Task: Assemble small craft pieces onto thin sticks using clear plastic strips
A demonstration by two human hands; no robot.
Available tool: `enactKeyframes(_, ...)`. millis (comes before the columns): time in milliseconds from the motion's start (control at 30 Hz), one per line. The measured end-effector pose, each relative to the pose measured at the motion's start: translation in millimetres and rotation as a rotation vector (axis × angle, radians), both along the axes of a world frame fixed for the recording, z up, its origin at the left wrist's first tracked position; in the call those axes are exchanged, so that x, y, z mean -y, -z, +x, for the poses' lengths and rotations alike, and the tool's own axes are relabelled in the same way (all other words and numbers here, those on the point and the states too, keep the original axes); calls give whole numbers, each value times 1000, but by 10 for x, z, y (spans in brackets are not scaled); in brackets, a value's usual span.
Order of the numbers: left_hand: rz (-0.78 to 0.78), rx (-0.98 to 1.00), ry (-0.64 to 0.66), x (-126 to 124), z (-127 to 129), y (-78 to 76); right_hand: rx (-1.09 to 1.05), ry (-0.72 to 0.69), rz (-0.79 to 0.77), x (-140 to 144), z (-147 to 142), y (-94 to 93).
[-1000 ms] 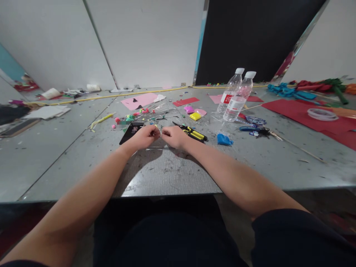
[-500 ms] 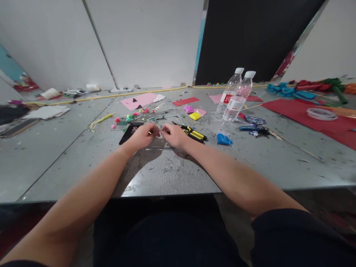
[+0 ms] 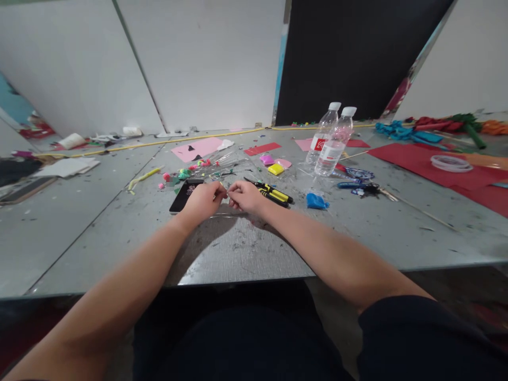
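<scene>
My left hand (image 3: 201, 201) and my right hand (image 3: 246, 196) meet fingertip to fingertip over the grey table (image 3: 246, 248), pinching one tiny thin piece between them; it is too small to identify. A black phone (image 3: 183, 194) lies just left of my left hand. Right beside my right hand lie yellow-and-black cutters (image 3: 273, 193). Small bright clay bits and clear sticks (image 3: 198, 168) are scattered just beyond both hands.
Two clear water bottles (image 3: 329, 143) stand at the back right, with a blue clay lump (image 3: 316, 200) and keys (image 3: 363, 188) near them. Red paper (image 3: 420, 161) with a tape roll (image 3: 450, 163) lies far right. Pink paper (image 3: 198, 149) lies behind; white sheets (image 3: 65, 166) far left.
My fingertips have closed together from a small gap. The view has shifted slightly, so the table items sit a little further left and lower.
</scene>
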State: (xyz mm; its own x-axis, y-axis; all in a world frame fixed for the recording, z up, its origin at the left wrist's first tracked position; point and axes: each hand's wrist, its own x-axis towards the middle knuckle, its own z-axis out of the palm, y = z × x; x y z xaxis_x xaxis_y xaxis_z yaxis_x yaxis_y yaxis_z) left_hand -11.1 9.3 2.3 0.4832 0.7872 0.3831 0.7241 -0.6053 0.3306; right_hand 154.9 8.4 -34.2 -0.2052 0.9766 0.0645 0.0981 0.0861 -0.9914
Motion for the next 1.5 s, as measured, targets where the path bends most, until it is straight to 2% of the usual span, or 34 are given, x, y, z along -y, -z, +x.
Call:
enactKeyframes(100,-56,150,5,-18,18,43,65,33,183,25,49,-2)
enactKeyframes(200,-277,429,68,-61,16,74,261,33,487,53,140,-25)
enactKeyframes(267,-464,585,116,-79,3,68,352,23,605,55,199,-43)
enactKeyframes(400,-818,783,186,-74,-36,11,406,22,657,24,268,-58)
enactKeyframes(633,-1076,866,264,-21,-66,-25,425,4,771,94,256,-110)
enactKeyframes(733,-1078,863,302,-9,-66,-21,452,3,792,143,234,-132)
enactKeyframes(933,-986,774,325,-7,-79,-48,408,34,762,159,217,-124)
enactKeyframes(1100,-912,709,305,-25,-92,-51,366,73,720,135,203,-111)
enactKeyframes(1333,-801,653,244,-104,-95,-1,136,79,484,73,129,-63)
enactKeyframes(1500,-612,520,212,-142,-88,26,27,67,334,43,97,-54)
